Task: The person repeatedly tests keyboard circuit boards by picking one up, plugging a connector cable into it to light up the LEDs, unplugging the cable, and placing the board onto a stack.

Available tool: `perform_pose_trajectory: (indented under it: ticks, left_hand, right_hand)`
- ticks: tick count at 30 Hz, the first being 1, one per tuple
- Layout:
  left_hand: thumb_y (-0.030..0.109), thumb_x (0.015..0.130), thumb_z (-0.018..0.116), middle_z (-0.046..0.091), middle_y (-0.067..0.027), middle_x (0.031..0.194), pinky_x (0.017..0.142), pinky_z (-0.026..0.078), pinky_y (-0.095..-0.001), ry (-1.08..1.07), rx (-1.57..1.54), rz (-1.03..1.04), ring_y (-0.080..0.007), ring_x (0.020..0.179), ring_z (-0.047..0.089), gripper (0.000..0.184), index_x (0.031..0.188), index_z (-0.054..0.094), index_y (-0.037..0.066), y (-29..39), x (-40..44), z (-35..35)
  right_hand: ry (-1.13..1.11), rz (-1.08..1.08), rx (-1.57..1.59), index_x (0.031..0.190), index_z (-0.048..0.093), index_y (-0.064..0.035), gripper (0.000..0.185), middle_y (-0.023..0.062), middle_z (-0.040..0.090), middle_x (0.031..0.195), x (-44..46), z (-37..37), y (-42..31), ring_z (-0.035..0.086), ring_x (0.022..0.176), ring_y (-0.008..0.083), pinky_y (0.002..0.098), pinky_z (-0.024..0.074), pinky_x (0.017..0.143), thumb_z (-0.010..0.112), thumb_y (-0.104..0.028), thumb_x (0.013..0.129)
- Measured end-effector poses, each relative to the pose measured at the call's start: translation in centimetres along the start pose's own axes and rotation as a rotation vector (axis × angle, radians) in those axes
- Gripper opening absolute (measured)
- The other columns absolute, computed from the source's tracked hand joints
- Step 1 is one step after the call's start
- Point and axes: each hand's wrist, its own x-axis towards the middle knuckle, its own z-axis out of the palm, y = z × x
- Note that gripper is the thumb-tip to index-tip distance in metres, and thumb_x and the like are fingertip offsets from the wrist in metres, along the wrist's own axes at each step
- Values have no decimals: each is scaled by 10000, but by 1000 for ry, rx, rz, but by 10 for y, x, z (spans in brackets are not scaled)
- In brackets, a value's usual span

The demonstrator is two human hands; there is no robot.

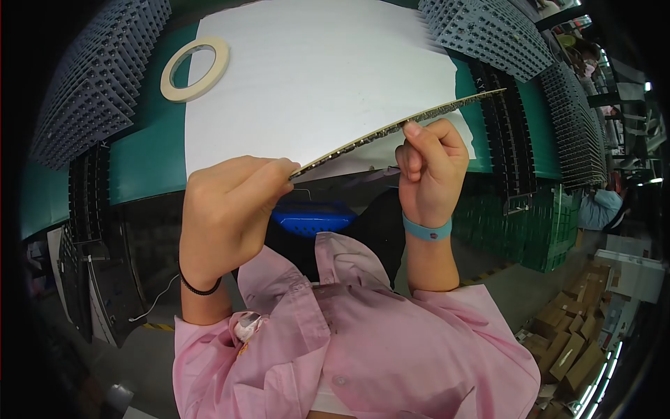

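A thin circuit board (pixel 349 146) is tilted nearly edge-on above the front edge of the workbench, its right end higher than its left. Small dark parts line its near side. My left hand (pixel 234 209) is closed in a pinch on the board's left end. Under the middle of the board, my right hand (pixel 434 159) is closed, with its fingers curled and the thumb tip against the near edge. Whether a small thing lies between those fingers is hidden. Beyond the board, a white sheet (pixel 307 77) covers the green mat.
A roll of cream tape (pixel 222 59) lies at the sheet's left edge. Grey stacked trays (pixel 94 77) rise at the left, and more trays (pixel 488 31) at the right. Black slotted rails (pixel 513 140) flank the work area. Green crates (pixel 548 230) and cardboard boxes (pixel 569 335) stand below right.
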Motion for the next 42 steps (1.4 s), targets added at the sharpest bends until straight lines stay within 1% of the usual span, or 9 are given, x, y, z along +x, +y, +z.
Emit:
perform_pose_trajectory:
  ticks: [5,10,15,20,24,25,29,34,42]
  left_hand:
    - [-40,648,608,595,-78,675,499,382,-269,-50,66,-29,-205,531,501,164,807,586,-6,2,0,-4]
    - [-22,657,624,593,-74,671,501,382,-269,-20,105,-49,-201,530,501,154,803,582,3,7,-7,-2]
    - [-46,676,615,627,-102,749,550,406,-270,-34,145,34,-214,579,526,227,900,630,-8,13,-21,2]
    - [139,641,696,645,-104,902,641,451,-294,-59,125,-11,-234,737,592,323,932,613,26,7,-32,2]
    - [358,548,741,573,-136,1156,878,413,-375,-201,-70,-87,-298,1032,543,671,1101,555,28,-8,-42,-2]
    - [358,548,741,573,-136,1156,878,413,-375,-204,-68,-92,-298,1032,543,671,1101,555,28,-11,-46,-3]
    - [479,435,744,475,-153,1285,1011,290,-431,-253,20,-233,-327,1200,421,877,1148,490,36,-24,-65,-3]
    - [452,403,757,440,-158,1318,1027,266,-439,-258,-8,-239,-336,1236,381,856,1109,483,54,-26,-70,0]
    - [396,434,753,410,-156,1344,1019,271,-424,-199,-46,-315,-342,1261,345,757,1060,488,63,-27,-73,1]
  right_hand:
    - [-45,-10,137,640,506,-52,178,15,468,514,3,3,3,363,422,53,168,281,409,603,26,767]
    - [-34,-42,83,664,521,-39,143,1,442,503,-4,-1,5,351,430,56,167,277,418,590,8,781]
    - [5,57,-72,760,558,-5,26,16,470,546,-25,-15,-2,386,465,73,180,305,442,569,-11,782]
    - [-24,51,-19,878,572,28,123,50,522,622,-45,-33,2,431,513,99,199,340,474,553,-25,768]
    - [-22,77,-29,928,564,41,198,88,570,713,-58,-50,11,483,561,130,213,376,507,549,-6,736]
    - [-21,82,-26,928,564,41,198,88,570,713,-61,-55,13,483,561,130,213,376,507,549,-6,736]
    - [-99,70,-1,936,563,43,215,108,595,751,-71,-70,23,516,587,148,213,400,529,557,-3,726]
    - [-83,87,45,957,562,45,247,116,605,777,-79,-77,33,527,590,159,214,412,534,565,2,714]
    - [-67,112,10,967,563,44,248,113,604,770,-82,-74,42,536,604,160,214,418,537,558,13,722]
